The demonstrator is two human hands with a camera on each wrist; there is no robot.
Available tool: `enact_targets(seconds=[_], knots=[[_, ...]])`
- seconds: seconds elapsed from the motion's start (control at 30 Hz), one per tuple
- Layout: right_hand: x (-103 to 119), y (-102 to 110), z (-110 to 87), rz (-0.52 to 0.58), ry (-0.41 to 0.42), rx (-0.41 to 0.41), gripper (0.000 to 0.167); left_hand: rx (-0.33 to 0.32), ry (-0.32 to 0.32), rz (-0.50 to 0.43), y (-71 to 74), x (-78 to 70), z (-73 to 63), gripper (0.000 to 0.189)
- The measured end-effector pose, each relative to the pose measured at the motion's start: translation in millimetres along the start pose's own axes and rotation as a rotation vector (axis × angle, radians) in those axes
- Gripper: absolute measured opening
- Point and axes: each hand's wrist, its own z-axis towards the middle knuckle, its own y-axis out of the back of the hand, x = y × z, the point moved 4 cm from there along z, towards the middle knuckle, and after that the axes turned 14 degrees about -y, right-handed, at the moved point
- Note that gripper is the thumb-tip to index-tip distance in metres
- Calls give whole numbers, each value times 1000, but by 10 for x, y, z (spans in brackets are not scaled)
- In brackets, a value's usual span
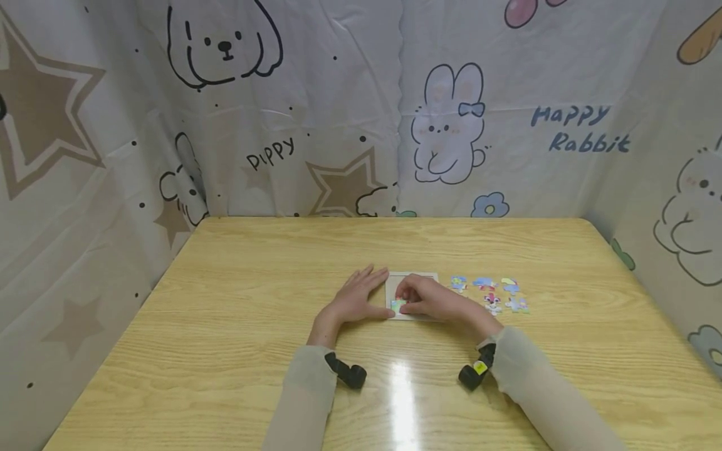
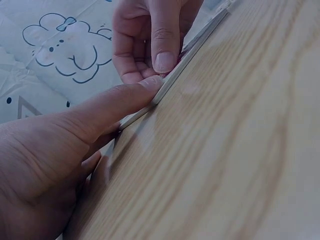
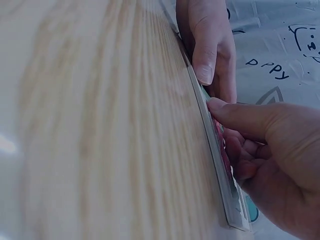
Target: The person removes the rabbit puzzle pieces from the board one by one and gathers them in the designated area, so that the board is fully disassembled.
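Note:
A shallow puzzle tray [image 1: 414, 274] with a pale rim lies on the table between the two hands. My left hand [image 1: 356, 299] rests beside its left edge, fingers spread and fairly straight, with the thumb touching the near-left corner. In that corner sits a light green-blue puzzle piece [image 1: 397, 305]. Fingers curled, my right hand [image 1: 431, 299] reaches over the tray and pinches at this piece, covering part of it. From the right wrist view, the right thumb [image 3: 240, 119] is at the tray's near edge, close to the left thumb [image 3: 204, 67]; red printing shows under the right hand.
Several loose puzzle pieces [image 1: 484, 284] lie right of the tray, one showing a red-and-white animal face [image 1: 492, 302]. The right forearm [image 1: 541, 382] passes just in front of them. A printed curtain [image 1: 338, 94] hangs behind the wooden table [image 1: 225, 376].

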Motion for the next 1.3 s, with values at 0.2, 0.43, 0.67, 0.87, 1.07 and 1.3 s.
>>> enact_targets(seconds=[0.2,0.43,0.67,0.87,1.07,1.3], knots=[[21,-9,-20,1,14,-32,24,-2,1,4,-3,-2,-9,90],[23,-18,-39,-15,44,-84,22,2,-4,14,-19,9,5,90],[92,-20,-88,-6,71,-131,22,-2,-17,7,-13,1,15,89],[128,-18,-110,-14,120,-178,18,-7,-17,3,-4,-6,12,90],[59,-8,-129,84,47,-190,15,-8,-14,6,-7,-2,17,90],[-83,24,-223,155,-44,-198,16,-2,2,5,8,-19,4,90]])
